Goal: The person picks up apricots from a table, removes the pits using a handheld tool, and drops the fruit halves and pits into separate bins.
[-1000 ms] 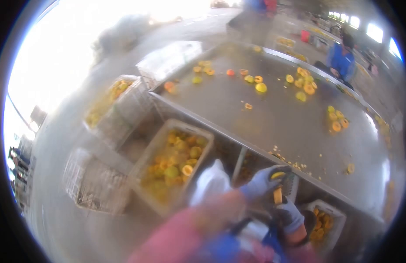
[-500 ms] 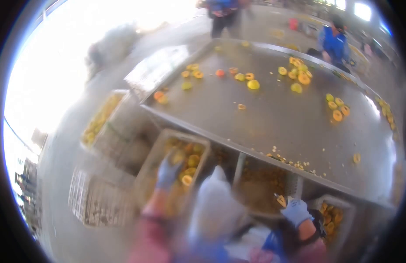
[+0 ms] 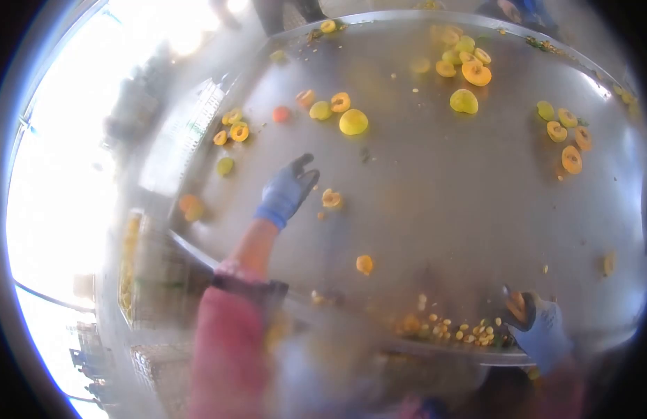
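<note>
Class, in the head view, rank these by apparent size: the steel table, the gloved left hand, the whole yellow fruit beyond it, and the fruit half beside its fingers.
1. steel table
2. left hand
3. whole yellow fruit
4. fruit half, though lens distortion leaves the last two close.

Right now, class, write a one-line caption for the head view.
Gloved left hand stretched open over the steel table beside a fruit half; right hand at the near edge by yellow scraps.
</note>
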{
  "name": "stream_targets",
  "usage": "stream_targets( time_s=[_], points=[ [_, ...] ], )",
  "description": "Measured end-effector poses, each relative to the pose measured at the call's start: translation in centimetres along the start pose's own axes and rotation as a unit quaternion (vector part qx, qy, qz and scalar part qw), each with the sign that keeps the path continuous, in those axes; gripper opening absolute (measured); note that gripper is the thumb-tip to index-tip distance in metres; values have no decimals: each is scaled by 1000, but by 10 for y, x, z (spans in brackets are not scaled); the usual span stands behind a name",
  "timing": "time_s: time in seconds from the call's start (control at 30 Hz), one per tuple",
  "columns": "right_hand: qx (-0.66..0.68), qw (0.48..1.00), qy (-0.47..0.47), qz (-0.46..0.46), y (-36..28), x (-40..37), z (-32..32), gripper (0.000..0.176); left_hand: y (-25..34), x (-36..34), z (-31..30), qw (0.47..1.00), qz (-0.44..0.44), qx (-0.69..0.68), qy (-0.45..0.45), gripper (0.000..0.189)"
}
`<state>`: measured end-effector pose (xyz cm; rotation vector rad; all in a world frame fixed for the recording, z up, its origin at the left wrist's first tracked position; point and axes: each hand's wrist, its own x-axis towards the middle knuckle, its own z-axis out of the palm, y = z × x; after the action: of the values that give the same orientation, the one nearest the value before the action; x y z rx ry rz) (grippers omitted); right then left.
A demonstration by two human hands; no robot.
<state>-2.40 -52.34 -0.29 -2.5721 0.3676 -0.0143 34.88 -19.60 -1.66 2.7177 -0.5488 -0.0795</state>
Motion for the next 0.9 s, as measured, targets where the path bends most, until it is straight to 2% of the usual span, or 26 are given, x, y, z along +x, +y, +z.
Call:
stream_targets(
  time_s=[0.1, 0.13, 0.23, 0.27, 0.37, 0.4, 0.43, 0.47, 0.5, 0.53, 0.63, 0.73, 0.83, 0.87, 0.9],
  points=[
    [-55, 996, -32, -56, 26, 16, -2, 34, 19, 95, 41, 999, 12, 27, 43, 58],
    [27, 992, -67, 105, 26, 22, -2, 35, 26, 124, 54, 997, 16, 34, 64, 61],
    [79, 977, -81, 179, 38, 30, 1, 33, 69, 159, 72, 994, -22, 82, 72, 68],
    [70, 976, -98, 183, 44, 29, 4, 35, 71, 166, 83, 991, -61, 123, 4, 68],
    [65, 974, -127, 178, 57, 27, 10, 39, 71, 156, 90, 988, -77, 131, 19, 67],
    [73, 972, -133, 177, 55, 28, 7, 40, 60, 149, 88, 994, 36, 97, 22, 66],
    [81, 972, -136, 173, 53, 28, 5, 42, 40, 140, 85, 987, 148, 63, 29, 65],
    [66, 986, -99, 118, 51, 26, 5, 42, 28, 128, 76, 965, 258, 30, 38, 63],
    [51, 995, -62, 63, 48, 23, 6, 41, 48, 101, 58, 920, 134, -360, -78, 60],
    [33, 999, -23, 8, 43, 19, 5, 41, 79, 69, 40, 704, -8, -687, -180, 56],
    [21, 997, -65, -37, -2, 19, -13, 38, 117, -12, 7, 608, 22, -762, -221, 67],
    [-11, 995, 12, -103, -52, 12, -11, 32, 136, -86, -8, 567, 59, -790, -223, 69],
    [-49, 969, 127, -205, -121, 3, -5, 32, 144, -166, -31, 680, 31, -713, -168, 68],
    [-83, 966, 115, -218, -142, -3, -2, 32, 150, -194, -40, 654, 4, -741, -150, 66],
    [-115, 960, 102, -233, -163, -12, 1, 32, 146, -219, -44, 678, 25, -727, -107, 65]
  ],
)
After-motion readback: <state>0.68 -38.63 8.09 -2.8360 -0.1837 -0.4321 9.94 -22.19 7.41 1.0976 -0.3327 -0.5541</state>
